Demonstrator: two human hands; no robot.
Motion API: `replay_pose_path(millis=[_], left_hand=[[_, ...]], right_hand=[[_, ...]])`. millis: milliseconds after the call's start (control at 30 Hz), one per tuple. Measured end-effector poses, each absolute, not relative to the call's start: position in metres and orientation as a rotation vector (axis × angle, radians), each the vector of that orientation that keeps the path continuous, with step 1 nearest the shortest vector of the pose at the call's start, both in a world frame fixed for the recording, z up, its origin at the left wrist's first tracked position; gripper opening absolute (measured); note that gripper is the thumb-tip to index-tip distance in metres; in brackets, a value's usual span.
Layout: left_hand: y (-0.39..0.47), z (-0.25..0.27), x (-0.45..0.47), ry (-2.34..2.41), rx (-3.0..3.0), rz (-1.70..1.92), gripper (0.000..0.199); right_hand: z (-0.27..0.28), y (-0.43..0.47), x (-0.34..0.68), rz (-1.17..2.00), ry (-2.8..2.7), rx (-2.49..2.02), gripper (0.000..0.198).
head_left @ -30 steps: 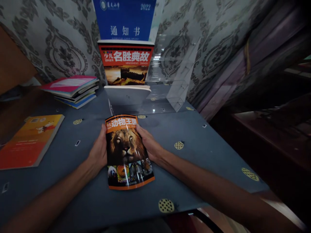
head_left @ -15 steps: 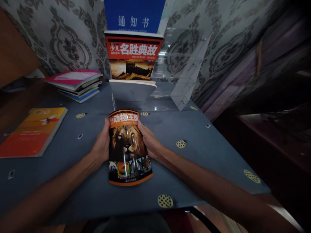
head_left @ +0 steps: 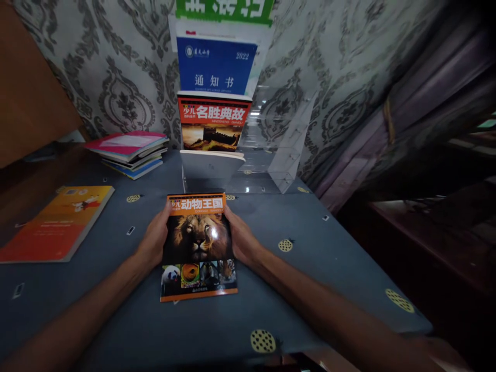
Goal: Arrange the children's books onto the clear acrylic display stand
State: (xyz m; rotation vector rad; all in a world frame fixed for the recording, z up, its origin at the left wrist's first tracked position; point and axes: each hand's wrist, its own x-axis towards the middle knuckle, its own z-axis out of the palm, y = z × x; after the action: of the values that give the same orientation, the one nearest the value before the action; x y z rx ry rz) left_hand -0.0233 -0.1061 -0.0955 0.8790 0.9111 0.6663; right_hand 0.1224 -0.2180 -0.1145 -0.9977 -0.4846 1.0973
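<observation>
A book [head_left: 199, 240] with a lion on its cover and an orange title band is held above the table, cover facing me. My left hand [head_left: 157, 232] grips its left edge and my right hand [head_left: 241, 235] its right edge; the fingers behind the book are hidden. Just beyond it stands a clear acrylic rack [head_left: 284, 165] with tiers. In the rack's left side are a grey-white item [head_left: 211, 168] at the front, a red book with a Great Wall picture [head_left: 213, 129], a blue booklet [head_left: 217, 64] and a green-topped book [head_left: 225, 11] at the back.
An orange-red book [head_left: 54, 227] lies flat at the left of the blue pineapple-patterned tablecloth [head_left: 310, 294]. Behind it is a stack of books [head_left: 129, 150] with a pink one on top. Patterned wallpaper [head_left: 124, 93] and a purple curtain [head_left: 364, 139] border the table.
The lion book was bowed between my hands and is now flatter. My view has tilted up, showing more of the rack's upper books. Both hands keep their hold.
</observation>
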Motion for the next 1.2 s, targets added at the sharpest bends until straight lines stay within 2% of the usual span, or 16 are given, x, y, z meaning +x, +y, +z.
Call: replay_pose_path(millis=[133, 300, 467, 600, 733, 967, 1200], left_hand=[[-0.100, -0.098, -0.026, 0.825, 1.078, 0.800, 0.028], [-0.082, -0.108, -0.032, 0.774, 1.336, 0.825, 0.045], [-0.068, -0.120, -0.037, 0.747, 1.974, 0.823, 0.025], [-0.068, -0.127, -0.041, 0.743, 2.481, 0.770, 0.028], [-0.072, -0.131, -0.042, 0.761, 2.695, 0.622, 0.034], [-0.073, -0.127, -0.044, 0.750, 2.689, 0.591, 0.037], [-0.102, -0.113, -0.045, 0.540, 2.536, 0.571, 0.034]], right_hand=[[-0.117, -0.215, 0.132, 0.955, -0.582, -1.021, 0.044], [-0.126, -0.220, 0.152, 0.692, -0.786, -1.315, 0.039], [-0.118, -0.222, 0.139, 0.220, -1.394, -1.638, 0.030], [-0.114, -0.203, 0.111, 0.278, -1.827, -1.615, 0.038], [-0.123, -0.185, 0.110, 0.323, -1.913, -1.632, 0.049], [-0.134, -0.209, 0.162, 0.249, -1.723, -1.903, 0.055], [-0.138, -0.223, 0.167, 0.257, -1.683, -1.921, 0.055]])
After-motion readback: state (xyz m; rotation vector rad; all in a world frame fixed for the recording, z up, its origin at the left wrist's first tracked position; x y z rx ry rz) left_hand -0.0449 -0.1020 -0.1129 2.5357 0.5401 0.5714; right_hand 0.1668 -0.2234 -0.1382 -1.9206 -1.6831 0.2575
